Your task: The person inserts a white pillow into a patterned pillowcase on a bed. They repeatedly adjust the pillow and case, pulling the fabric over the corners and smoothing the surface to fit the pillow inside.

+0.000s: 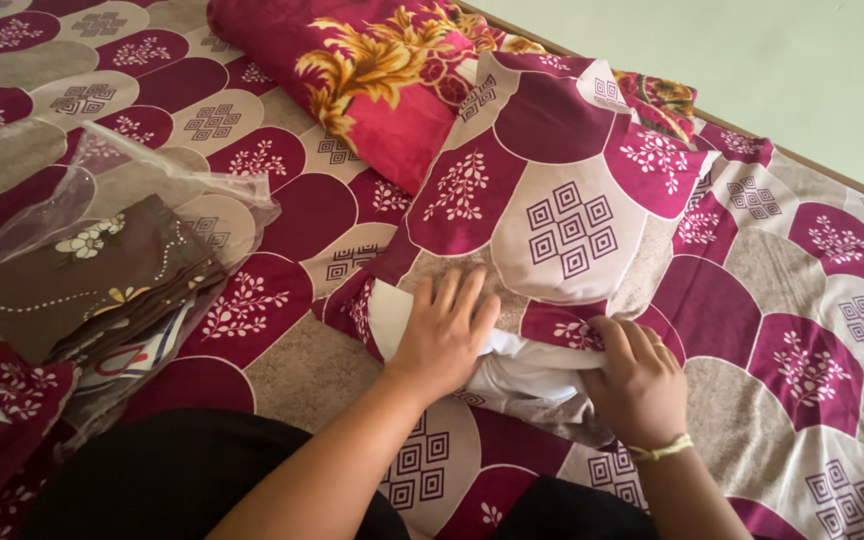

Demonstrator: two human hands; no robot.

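The bed [812, 330] fills the whole frame, covered by a sheet of maroon and beige scallop shapes with small white sprigs and square motifs. At the centre of the frame lies your pillow [562, 210], in a pillowcase of the same pattern, running from the middle up toward the upper right. Behind it, at the top centre, a pink floral pillow [372, 90] with golden flowers rests against it. At the left of the frame a clear plastic bag [152, 200] lies on the sheet, and inside it sits a folded brown cloth [82, 275] with small embroidered flowers.

At the pillow's near, open end, the white inner pillow [522, 370] shows out of the case. Your left hand [444, 335] lies flat on that end, fingers spread and released, pressing on the case and the white fabric. Your right hand [640, 385], just beside it at the lower centre right, is clenched on the edge of the pillowcase where the white fabric bunches. A thin yellow band [660, 449] circles your right wrist.
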